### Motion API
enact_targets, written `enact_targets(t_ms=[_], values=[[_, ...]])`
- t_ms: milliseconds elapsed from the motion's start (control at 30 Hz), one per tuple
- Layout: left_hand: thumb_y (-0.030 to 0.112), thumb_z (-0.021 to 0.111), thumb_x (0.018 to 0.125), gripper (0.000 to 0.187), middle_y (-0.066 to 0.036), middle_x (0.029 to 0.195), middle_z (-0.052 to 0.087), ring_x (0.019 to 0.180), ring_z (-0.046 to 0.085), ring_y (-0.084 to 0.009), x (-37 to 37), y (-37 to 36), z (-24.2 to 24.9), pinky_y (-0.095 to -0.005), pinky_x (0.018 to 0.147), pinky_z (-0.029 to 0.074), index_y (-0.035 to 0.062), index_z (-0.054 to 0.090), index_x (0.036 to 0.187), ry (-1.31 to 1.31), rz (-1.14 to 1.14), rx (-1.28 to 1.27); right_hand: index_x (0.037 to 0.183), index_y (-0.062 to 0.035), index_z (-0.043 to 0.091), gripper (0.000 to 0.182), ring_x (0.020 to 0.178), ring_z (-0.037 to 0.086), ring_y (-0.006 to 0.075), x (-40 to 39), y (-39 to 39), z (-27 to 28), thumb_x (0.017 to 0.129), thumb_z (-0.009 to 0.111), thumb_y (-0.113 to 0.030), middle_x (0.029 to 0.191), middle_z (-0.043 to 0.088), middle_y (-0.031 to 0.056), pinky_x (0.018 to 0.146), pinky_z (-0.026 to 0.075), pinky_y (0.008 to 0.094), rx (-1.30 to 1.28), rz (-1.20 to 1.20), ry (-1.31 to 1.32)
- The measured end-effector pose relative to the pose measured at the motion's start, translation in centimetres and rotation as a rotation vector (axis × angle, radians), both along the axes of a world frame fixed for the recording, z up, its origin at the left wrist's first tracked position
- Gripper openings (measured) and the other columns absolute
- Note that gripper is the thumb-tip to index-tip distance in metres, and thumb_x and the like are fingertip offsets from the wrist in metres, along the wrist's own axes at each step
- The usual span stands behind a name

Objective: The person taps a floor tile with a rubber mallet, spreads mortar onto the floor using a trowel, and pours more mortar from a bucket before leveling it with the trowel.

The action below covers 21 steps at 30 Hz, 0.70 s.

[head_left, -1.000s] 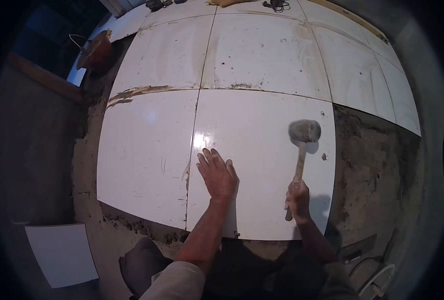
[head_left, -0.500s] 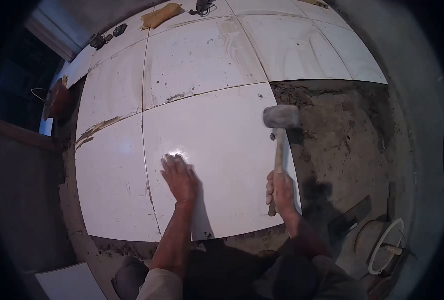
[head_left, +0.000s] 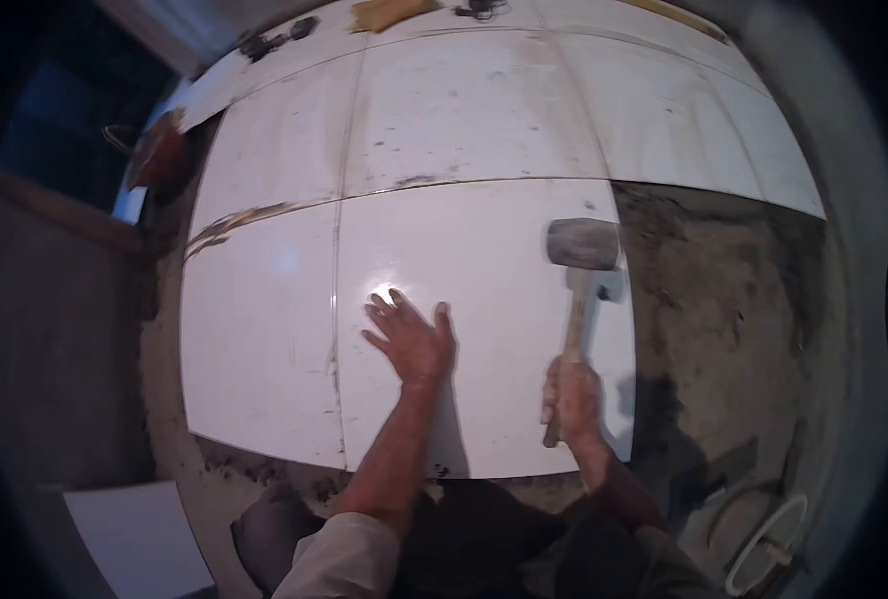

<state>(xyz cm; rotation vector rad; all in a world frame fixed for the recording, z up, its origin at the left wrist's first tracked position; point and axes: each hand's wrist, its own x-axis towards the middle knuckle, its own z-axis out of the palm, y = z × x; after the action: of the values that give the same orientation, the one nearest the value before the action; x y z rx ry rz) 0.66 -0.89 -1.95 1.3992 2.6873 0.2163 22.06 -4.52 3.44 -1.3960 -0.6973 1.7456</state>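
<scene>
My left hand (head_left: pixel 411 337) lies flat, fingers spread, on a large white floor tile (head_left: pixel 494 399) set in wet mortar. My right hand (head_left: pixel 572 397) grips the wooden handle of a rubber mallet (head_left: pixel 583 245). The mallet's grey head is over the tile's far right part, near its right edge; I cannot tell whether it touches the tile. A second white tile (head_left: pixel 259 349) lies flush to the left of this one.
More white tiles (head_left: pixel 464 110) cover the floor further away. Bare grey mortar bed (head_left: pixel 724 319) spreads to the right. A white bucket rim (head_left: pixel 764 544) is at the lower right, a loose tile (head_left: pixel 134 539) at the lower left, a reddish pan (head_left: pixel 159 155) at the far left.
The view swung right, then partly back left. My left hand stays flat on the tile. The mallet head stays over the tile's right part, near the edge.
</scene>
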Motion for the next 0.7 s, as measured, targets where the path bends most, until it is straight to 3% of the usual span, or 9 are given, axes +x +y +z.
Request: enact_targets(t_ms=[133,200,233,400,500,600,633,700], values=[[0.052,0.040,0.093,0.083,-0.030,0.149,0.014,0.141,0.008,-0.0450,-0.1,0.0,0.4,-0.0630,0.109,0.007,-0.0109,0.021,0.142,-0.026,0.007,0.028,0.086,-0.0053,0.046,0.045,0.041,0.040,0.0100,-1.7,0.3,0.0,0.099,0.037,-0.047,0.058,0.041,0.0009,0.036,0.041,0.0247,0.028,-0.058,0.112],[0.052,0.040,0.093,0.082,-0.030,0.148,0.016,0.140,0.007,-0.0454,-0.3,0.0,0.1,-0.0637,0.109,0.008,-0.0118,0.020,0.141,-0.003,0.004,0.017,0.087,-0.0057,0.045,0.040,0.042,0.040,0.0086,-2.4,0.1,-2.1,0.099,0.039,-0.044,0.060,0.040,0.0003,0.037,0.041,0.0239,-0.062,0.230,-0.103],[0.052,0.039,0.093,0.082,-0.030,0.148,0.016,0.140,0.007,-0.0453,-0.3,0.0,0.1,-0.0637,0.109,0.008,-0.0116,0.020,0.141,0.000,0.005,0.016,0.087,-0.0058,0.044,0.037,0.043,0.040,0.0071,-3.0,0.4,-2.1,0.100,0.040,-0.040,0.061,0.040,-0.0005,0.037,0.041,0.0233,-0.040,0.251,-0.105],[0.051,0.039,0.094,0.082,-0.030,0.148,0.016,0.141,0.005,-0.0447,-0.2,0.3,0.5,-0.0638,0.109,0.007,-0.0112,0.019,0.142,-0.010,0.025,-0.007,0.087,-0.0050,0.044,0.040,0.045,0.040,0.0062,-3.2,0.6,0.0,0.100,0.038,-0.042,0.061,0.040,-0.0012,0.037,0.040,0.0224,0.010,0.228,-0.092],[0.050,0.043,0.093,0.082,-0.030,0.148,0.015,0.140,0.007,-0.0458,-0.3,0.2,0.4,-0.0666,0.107,0.008,-0.0112,0.020,0.142,-0.027,0.024,0.011,0.084,-0.0046,0.045,0.049,0.041,0.041,0.0095,-2.6,-0.2,0.2,0.099,0.033,-0.049,0.058,0.044,0.0015,0.038,0.040,0.0244,0.090,0.160,-0.050],[0.050,0.043,0.093,0.082,-0.030,0.148,0.015,0.140,0.007,-0.0456,-0.4,0.2,0.4,-0.0676,0.106,0.009,-0.0110,0.020,0.142,-0.022,0.022,0.001,0.083,-0.0049,0.045,0.049,0.040,0.042,0.0098,-3.4,-0.7,-0.9,0.099,0.032,-0.049,0.057,0.043,0.0015,0.037,0.040,0.0244,-0.004,0.170,-0.084],[0.051,0.043,0.093,0.082,-0.029,0.148,0.015,0.140,0.007,-0.0450,-0.4,0.1,0.2,-0.0670,0.107,0.008,-0.0109,0.020,0.142,-0.013,0.028,0.003,0.086,-0.0051,0.044,0.038,0.050,0.043,0.0077,-3.3,-0.5,-1.7,0.100,0.039,-0.040,0.069,0.043,0.0006,0.038,0.040,0.0242,-0.089,0.258,-0.077],[0.051,0.042,0.093,0.082,-0.028,0.149,0.015,0.140,0.006,-0.0445,-0.3,0.6,0.4,-0.0663,0.107,0.008,-0.0108,0.021,0.142,-0.008,0.035,0.017,0.086,-0.0053,0.044,0.037,0.051,0.044,0.0075,-2.9,-0.2,-1.3,0.099,0.040,-0.040,0.071,0.043,0.0005,0.038,0.041,0.0242,-0.083,0.260,-0.070]])
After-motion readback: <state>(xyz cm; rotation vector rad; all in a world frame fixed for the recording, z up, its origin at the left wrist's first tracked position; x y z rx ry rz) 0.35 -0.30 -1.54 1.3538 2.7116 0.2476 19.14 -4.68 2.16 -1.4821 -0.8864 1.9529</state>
